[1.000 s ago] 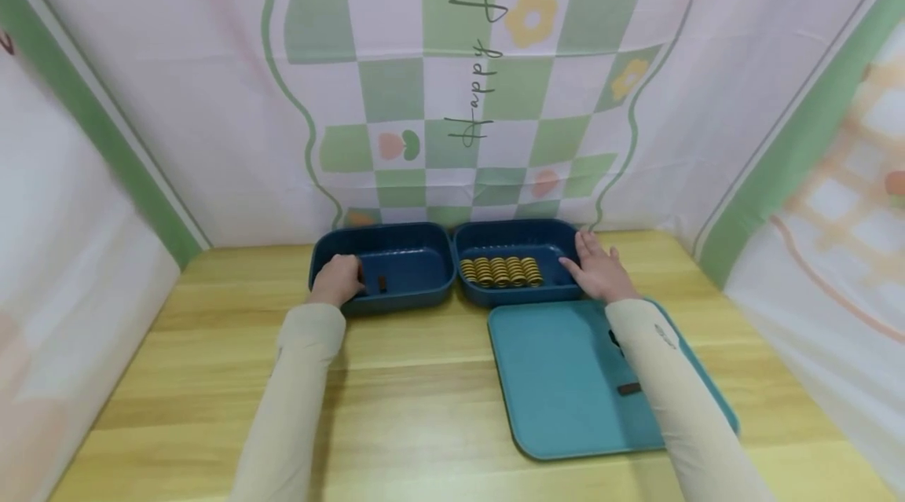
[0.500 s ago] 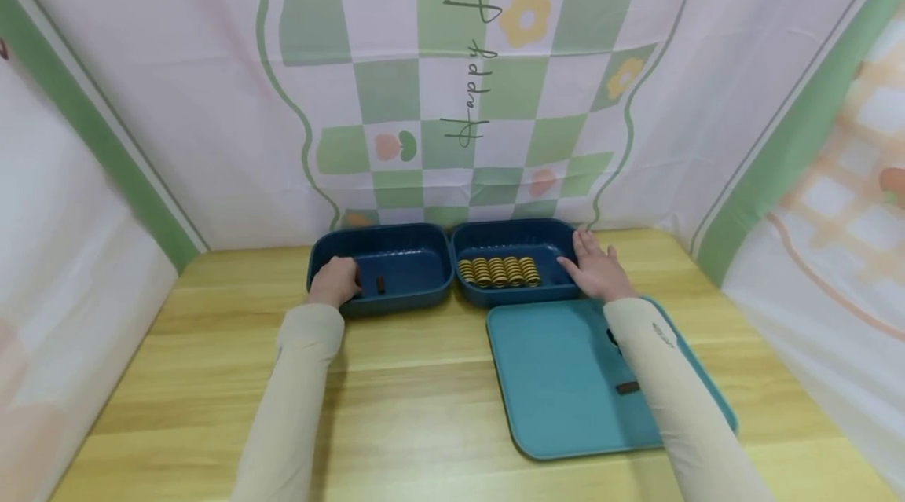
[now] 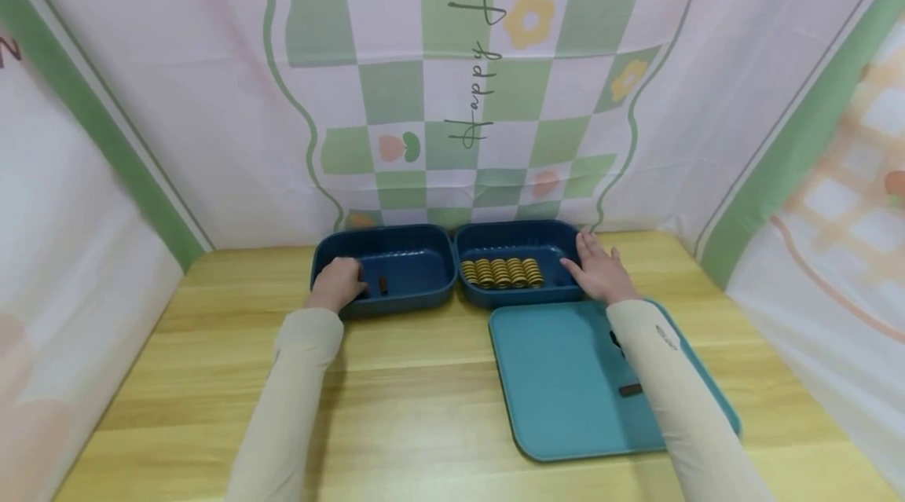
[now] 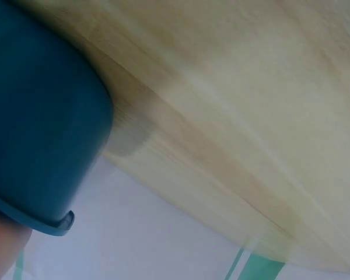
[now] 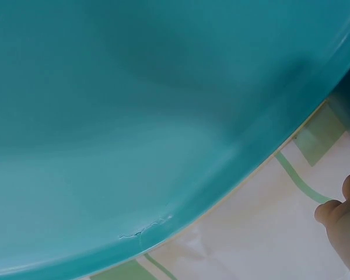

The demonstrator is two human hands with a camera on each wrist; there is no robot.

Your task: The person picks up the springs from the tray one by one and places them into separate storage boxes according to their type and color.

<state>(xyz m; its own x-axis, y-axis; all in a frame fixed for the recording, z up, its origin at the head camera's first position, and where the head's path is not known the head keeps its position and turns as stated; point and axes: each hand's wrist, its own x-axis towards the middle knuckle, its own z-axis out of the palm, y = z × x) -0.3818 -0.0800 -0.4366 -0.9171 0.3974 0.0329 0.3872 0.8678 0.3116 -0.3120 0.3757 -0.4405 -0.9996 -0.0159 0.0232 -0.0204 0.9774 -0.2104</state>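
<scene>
My left hand (image 3: 338, 283) reaches over the front left wall of the left navy bin (image 3: 417, 299), its fingers bent down inside. Whether they hold anything is hidden, and the left wrist view shows mostly the bin's outer wall (image 4: 41, 116). A small dark brown stick (image 3: 383, 285) lies on that bin's floor, just right of the fingers. My right hand (image 3: 602, 272) rests on the right end of the right navy bin (image 3: 523, 298), fingers extended along the rim and thumb inside. Left of the thumb, several rows of gold-and-black ring-like pieces (image 3: 500, 272) fill the bin's front part.
In front of the right bin lies a teal tray (image 3: 558, 384), partly under my right sleeve. It bears a brown piece (image 3: 630, 390) and a black item (image 3: 615, 339), half hidden by the sleeve. Behind the wooden table (image 3: 417, 408) hangs a patterned cloth (image 3: 452, 93).
My left hand stays in the left bin with only a slight shift of the fingers; a dark bit seen by the fingertips earlier is less visible now. The right hand keeps its place.
</scene>
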